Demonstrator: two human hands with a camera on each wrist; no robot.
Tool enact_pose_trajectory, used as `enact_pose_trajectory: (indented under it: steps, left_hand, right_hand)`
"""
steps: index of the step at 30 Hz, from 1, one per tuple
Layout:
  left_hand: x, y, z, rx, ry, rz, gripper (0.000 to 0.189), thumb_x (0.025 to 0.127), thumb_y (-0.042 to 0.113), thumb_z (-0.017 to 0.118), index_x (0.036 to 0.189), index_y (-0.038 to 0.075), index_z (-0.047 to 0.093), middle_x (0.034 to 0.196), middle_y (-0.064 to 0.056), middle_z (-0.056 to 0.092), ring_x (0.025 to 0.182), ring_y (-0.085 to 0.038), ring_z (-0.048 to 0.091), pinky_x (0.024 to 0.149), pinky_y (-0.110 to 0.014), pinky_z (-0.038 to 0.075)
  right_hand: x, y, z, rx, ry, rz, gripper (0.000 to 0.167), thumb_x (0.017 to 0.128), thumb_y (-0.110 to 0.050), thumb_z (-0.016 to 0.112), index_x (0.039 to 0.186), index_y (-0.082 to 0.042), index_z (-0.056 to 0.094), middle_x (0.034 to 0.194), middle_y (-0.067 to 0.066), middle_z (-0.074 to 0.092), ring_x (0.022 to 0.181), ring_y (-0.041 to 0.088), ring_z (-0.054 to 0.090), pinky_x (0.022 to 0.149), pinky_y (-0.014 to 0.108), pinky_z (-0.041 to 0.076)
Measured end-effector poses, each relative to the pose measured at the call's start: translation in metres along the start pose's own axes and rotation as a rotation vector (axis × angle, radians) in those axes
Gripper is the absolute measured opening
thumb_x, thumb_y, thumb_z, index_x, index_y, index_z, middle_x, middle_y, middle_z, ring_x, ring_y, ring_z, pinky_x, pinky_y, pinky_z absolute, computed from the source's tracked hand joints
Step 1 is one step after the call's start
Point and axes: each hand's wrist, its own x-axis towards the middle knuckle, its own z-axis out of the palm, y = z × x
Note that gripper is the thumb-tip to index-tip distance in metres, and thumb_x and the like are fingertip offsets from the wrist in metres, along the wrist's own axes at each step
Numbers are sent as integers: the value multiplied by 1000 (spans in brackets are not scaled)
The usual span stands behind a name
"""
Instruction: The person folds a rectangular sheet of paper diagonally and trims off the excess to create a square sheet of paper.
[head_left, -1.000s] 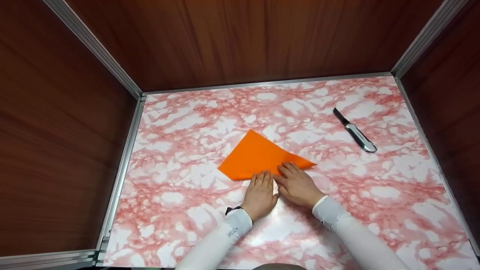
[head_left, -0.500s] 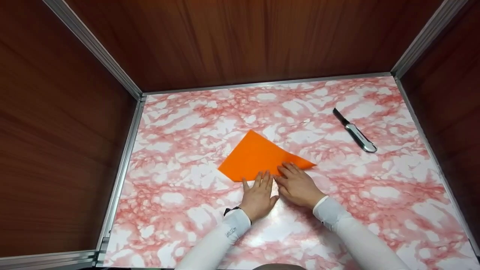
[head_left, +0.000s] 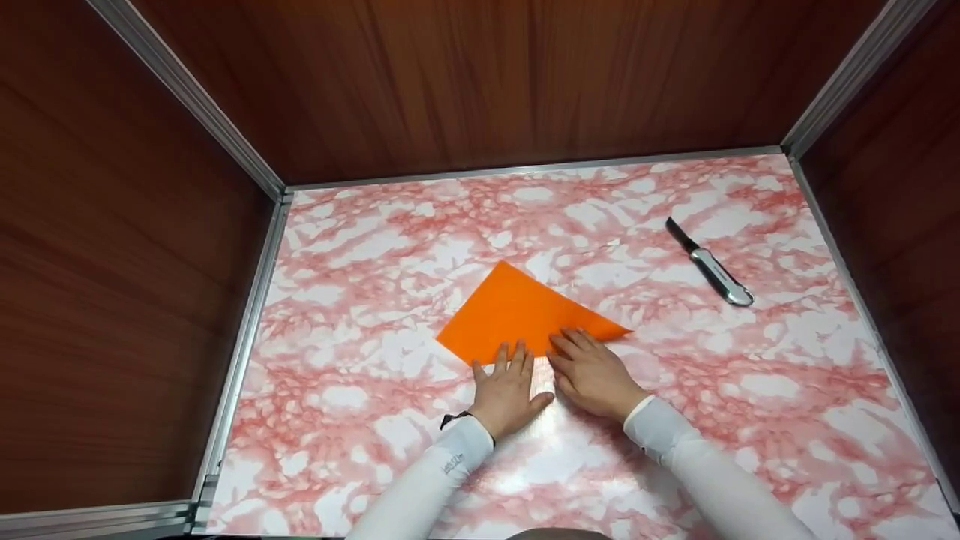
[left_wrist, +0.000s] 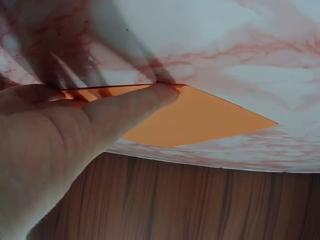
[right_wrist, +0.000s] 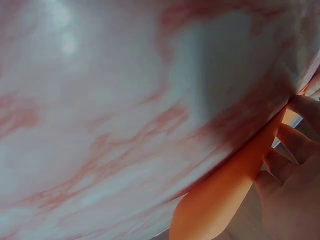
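A folded sheet of orange paper (head_left: pixel 506 311) lies on the table, one corner pointing away and a long tip reaching right. Its near edge runs under both hands. My left hand (head_left: pixel 502 397) has its fingers spread and straight, fingertips pressing that edge near the left corner. In the left wrist view a finger of the left hand (left_wrist: pixel 75 120) reaches along the paper (left_wrist: pixel 195 117) to its folded edge. My right hand (head_left: pixel 596 376) lies with its fingertips on the paper's right part. The right wrist view has the fingers of the right hand (right_wrist: pixel 295 175) along the orange paper (right_wrist: pixel 215 200).
A utility knife (head_left: pixel 720 276) with its dark blade out lies on the table's right side, blade pointing away. The table (head_left: pixel 360 247) has a red and white marbled top. Brown wood panels (head_left: pixel 480 82) with metal edge strips stand at the back and both sides.
My left hand has slid left along the paper's near edge, its fingers spreading apart. The right hand stays nearly in place. The paper's right part looks flatter, its far edge straighter.
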Motion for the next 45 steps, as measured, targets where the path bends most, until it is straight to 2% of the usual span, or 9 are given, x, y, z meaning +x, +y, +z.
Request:
enact_pose_trajectory:
  steps: [4, 11, 25, 33, 40, 45]
  left_hand:
    - [-1, 0, 0, 5, 0, 3, 88, 98, 72, 41, 162, 13, 32, 169, -8, 22, 154, -34, 20, 106, -75, 29]
    - [1, 1, 0, 42, -15, -2, 85, 99, 71, 40, 162, 15, 32, 169, -6, 21, 154, -33, 19, 106, -74, 30]
    - [0, 2, 0, 64, -49, -8, 88, 100, 70, 35, 163, 10, 26, 171, -7, 15, 155, -32, 16, 108, -75, 26]
    - [0, 2, 1, 69, -56, -10, 89, 99, 71, 36, 164, 11, 25, 171, -7, 14, 156, -32, 14, 108, -75, 27]
    - [0, 2, -2, 71, -47, 2, 93, 97, 75, 36, 163, 10, 26, 170, -8, 17, 155, -32, 17, 107, -74, 30]
    - [0, 0, -3, 60, -64, -2, 95, 97, 76, 33, 164, 9, 23, 171, -8, 13, 156, -32, 14, 107, -74, 29]
  right_hand:
    - [-1, -5, 4, 7, 8, -6, 47, 101, -27, 56, 140, 0, 62, 151, 17, 51, 145, 37, 38, 120, 51, 25]
    - [0, -11, 9, 26, 7, 4, 47, 101, -28, 56, 143, -8, 61, 152, 17, 50, 146, 37, 37, 120, 52, 25]
    - [2, -14, 7, 54, -44, 27, 49, 105, -33, 51, 147, -11, 58, 155, 18, 47, 147, 39, 35, 121, 53, 21]
    - [7, -15, 5, -12, -18, -7, 47, 104, -34, 53, 143, -9, 62, 149, 19, 52, 144, 39, 39, 121, 53, 22]
    - [1, -9, 3, 12, 4, 24, 45, 104, -36, 55, 139, -11, 66, 151, 18, 51, 146, 39, 36, 121, 53, 22]
    - [-8, 3, -1, 15, 6, 59, 46, 105, -39, 53, 138, -12, 67, 153, 17, 49, 148, 39, 34, 121, 52, 20]
